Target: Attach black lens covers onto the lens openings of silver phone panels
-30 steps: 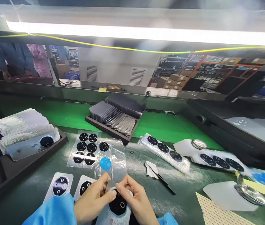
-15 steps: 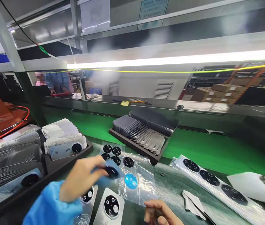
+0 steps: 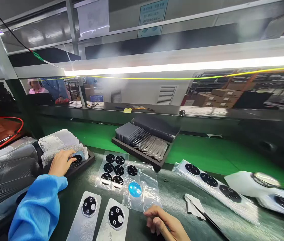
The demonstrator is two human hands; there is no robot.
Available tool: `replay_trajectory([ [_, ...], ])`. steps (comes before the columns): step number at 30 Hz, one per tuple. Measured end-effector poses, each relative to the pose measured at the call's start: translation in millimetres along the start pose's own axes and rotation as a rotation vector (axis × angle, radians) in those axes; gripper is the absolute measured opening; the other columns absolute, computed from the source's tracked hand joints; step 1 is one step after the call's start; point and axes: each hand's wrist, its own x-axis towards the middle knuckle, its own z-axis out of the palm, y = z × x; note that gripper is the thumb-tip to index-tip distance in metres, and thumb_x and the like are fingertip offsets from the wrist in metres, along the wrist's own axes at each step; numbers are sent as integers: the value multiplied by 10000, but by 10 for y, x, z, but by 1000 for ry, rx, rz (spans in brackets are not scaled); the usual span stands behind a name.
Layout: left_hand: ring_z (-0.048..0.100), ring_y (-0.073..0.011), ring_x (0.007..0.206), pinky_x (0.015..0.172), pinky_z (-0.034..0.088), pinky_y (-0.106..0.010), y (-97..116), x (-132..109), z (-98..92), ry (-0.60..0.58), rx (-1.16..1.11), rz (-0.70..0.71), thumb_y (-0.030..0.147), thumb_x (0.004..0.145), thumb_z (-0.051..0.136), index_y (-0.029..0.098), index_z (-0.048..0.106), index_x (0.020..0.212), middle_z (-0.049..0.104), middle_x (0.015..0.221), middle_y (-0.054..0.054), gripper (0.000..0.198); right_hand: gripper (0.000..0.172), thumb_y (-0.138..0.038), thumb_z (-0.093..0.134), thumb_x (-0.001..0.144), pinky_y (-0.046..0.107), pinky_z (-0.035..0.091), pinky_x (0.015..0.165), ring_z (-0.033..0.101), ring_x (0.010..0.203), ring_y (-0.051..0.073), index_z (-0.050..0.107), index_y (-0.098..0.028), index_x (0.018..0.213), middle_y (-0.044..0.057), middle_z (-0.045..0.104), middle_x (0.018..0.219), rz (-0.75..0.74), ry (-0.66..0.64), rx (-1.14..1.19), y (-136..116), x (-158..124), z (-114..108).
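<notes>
My left hand point(image 3: 61, 162) reaches into the black tray point(image 3: 85, 164) at the left. Its fingers close over the top silver back cover point(image 3: 78, 156), which carries a black camera plate. My right hand point(image 3: 160, 221) rests low on the table with its fingers curled, at the near corner of a clear film bag point(image 3: 142, 190) bearing a blue round tab point(image 3: 135, 189). What the curled fingers hold is hidden. Two silver back covers point(image 3: 88, 214) point(image 3: 114, 219) with black octagonal camera plates lie side by side between my hands. A clear sheet of several black octagonal plates point(image 3: 113, 165) lies behind them.
A dark tray of grey covers point(image 3: 144, 137) stands on the green belt. A long strip of black plates point(image 3: 209, 180) lies at the right, with a white cloth point(image 3: 192, 204) and a black tool point(image 3: 207, 217) beside it. Stacked covers point(image 3: 8, 170) and a red cable point(image 3: 11, 132) fill the far left. Other people stand behind the line.
My hands parted from the cover they held together near my body. My left hand carried it left to the tray. My right hand stayed low. The view turned left and up.
</notes>
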Motion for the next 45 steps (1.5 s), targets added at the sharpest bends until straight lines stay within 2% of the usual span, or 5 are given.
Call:
replay_trajectory([
  [7,515,-332,1015,868,423,-455,18,38,95,97,77,48,245,886,449,211,639,1144,581,1061,-131,322,504,-617,379,941,298,458,588,576,616,174,652,-195,920,48,624,720,-17,12,-74,-60,31,-11],
  [12,382,-362,1262,1017,325,-499,430,-141,95,139,50,153,238,912,467,213,560,1248,478,1318,-149,349,287,-422,450,971,327,469,729,614,803,207,663,-231,948,51,645,879,-43,37,-399,-260,287,-58],
  [17,465,-315,1148,948,392,-421,1093,-479,140,-604,-356,708,473,744,724,273,534,1229,537,1220,-82,558,218,-265,668,851,344,451,865,573,1047,246,667,-237,1067,60,620,1094,25,-117,-776,-417,837,93],
  [30,479,-357,1015,943,355,-531,1336,-715,494,-670,-274,678,530,383,903,162,514,1039,517,1081,-118,846,482,-266,884,600,301,424,752,526,1011,223,575,-199,964,37,534,1056,130,-214,-910,-346,1485,438],
  [45,510,-287,1066,847,449,-376,1282,-1002,229,-765,-520,383,158,608,801,229,443,1184,438,1196,-68,682,473,-116,788,684,349,468,839,580,1000,242,524,-201,1067,61,505,1124,50,-147,-884,-377,1295,553],
])
